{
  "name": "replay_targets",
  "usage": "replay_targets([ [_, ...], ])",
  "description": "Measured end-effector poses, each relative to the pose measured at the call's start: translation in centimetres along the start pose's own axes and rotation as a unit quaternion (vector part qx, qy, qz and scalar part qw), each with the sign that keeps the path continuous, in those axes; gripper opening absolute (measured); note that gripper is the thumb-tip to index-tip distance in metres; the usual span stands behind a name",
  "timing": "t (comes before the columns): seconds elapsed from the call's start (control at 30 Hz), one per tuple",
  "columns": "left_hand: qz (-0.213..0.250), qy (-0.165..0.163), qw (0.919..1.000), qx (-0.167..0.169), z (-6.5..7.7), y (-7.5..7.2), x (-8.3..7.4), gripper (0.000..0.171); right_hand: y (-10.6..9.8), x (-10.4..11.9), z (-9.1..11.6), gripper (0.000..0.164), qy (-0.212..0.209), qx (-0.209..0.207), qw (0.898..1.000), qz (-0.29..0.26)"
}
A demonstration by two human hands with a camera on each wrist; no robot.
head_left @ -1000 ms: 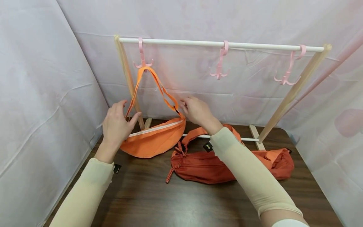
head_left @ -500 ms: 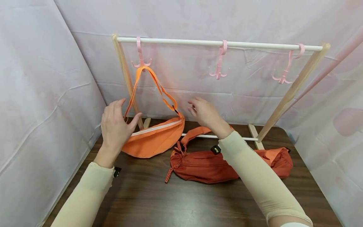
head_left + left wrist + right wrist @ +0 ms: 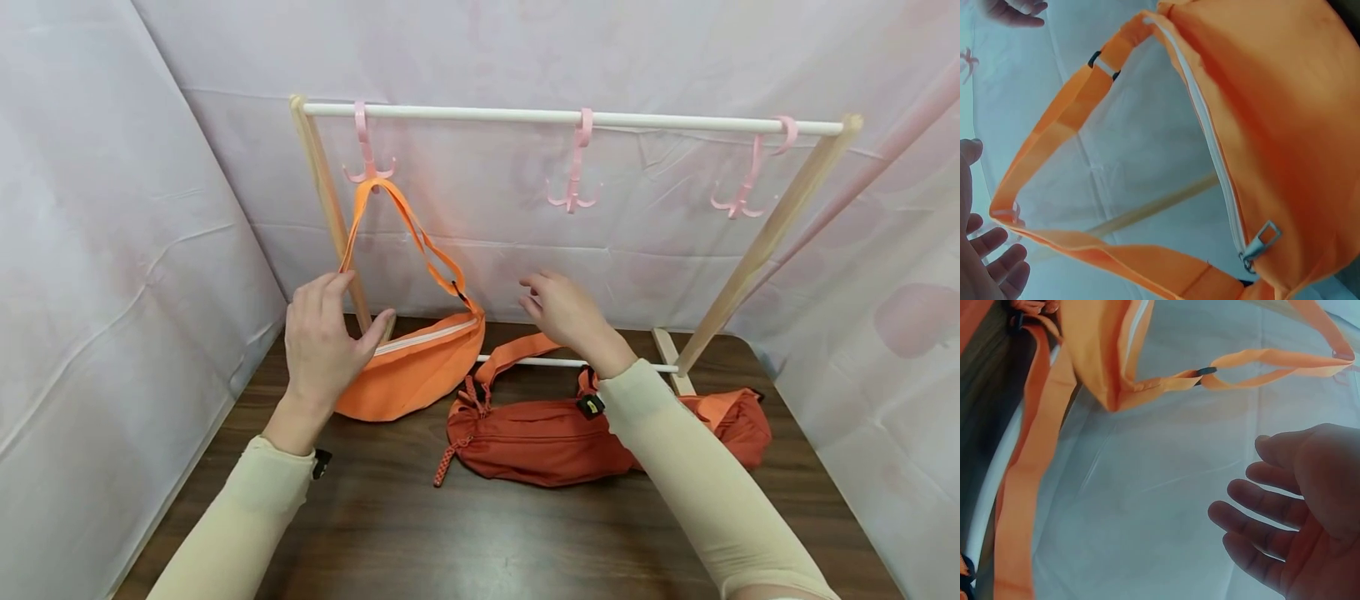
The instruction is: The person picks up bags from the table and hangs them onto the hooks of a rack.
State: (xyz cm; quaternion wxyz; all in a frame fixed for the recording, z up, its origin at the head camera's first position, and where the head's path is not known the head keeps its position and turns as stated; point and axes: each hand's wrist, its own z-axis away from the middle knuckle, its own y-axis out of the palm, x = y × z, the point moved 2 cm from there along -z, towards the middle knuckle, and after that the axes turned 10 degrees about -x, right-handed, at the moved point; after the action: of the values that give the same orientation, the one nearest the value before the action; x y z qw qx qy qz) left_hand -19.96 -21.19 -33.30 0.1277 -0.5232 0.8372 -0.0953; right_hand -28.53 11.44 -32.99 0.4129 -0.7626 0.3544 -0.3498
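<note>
A bright orange waist bag (image 3: 423,367) with a white zipper hangs by its strap (image 3: 1054,131) from the left pink hook (image 3: 367,158). My left hand (image 3: 322,333) is in front of the bag's left end, thumb spread from the fingers, and it grips nothing. To the right of the bag, my right hand (image 3: 566,308) is in the air with loosely bent fingers and nothing in it; the right wrist view shows its fingers (image 3: 1260,519) apart from the strap. Below it a dark red-orange waist bag (image 3: 540,442) lies on the table, partly behind the right forearm.
The rack has a white top bar (image 3: 465,113), wooden side posts (image 3: 772,233) and a low white bar (image 3: 547,361). A middle pink hook (image 3: 574,167) and a right pink hook (image 3: 742,183) hold nothing. Pale cloth (image 3: 90,250) surrounds the brown table (image 3: 450,542).
My right hand has moved right, away from the orange bag's strap. My left hand has shifted slightly right and down in front of the bag, which stays on its hook.
</note>
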Motion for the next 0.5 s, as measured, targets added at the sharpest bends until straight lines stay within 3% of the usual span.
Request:
replay_targets([
  [0.33,0.030,0.019,0.9994,0.006,0.6,1.6,-1.6,0.068,0.3,-2.1,1.9,0.043,0.019,0.010,1.000,0.004],
  [0.5,0.051,0.031,0.9978,0.029,1.1,2.6,-2.6,0.066,0.5,-3.3,2.6,0.042,0.022,0.008,1.000,0.005],
])
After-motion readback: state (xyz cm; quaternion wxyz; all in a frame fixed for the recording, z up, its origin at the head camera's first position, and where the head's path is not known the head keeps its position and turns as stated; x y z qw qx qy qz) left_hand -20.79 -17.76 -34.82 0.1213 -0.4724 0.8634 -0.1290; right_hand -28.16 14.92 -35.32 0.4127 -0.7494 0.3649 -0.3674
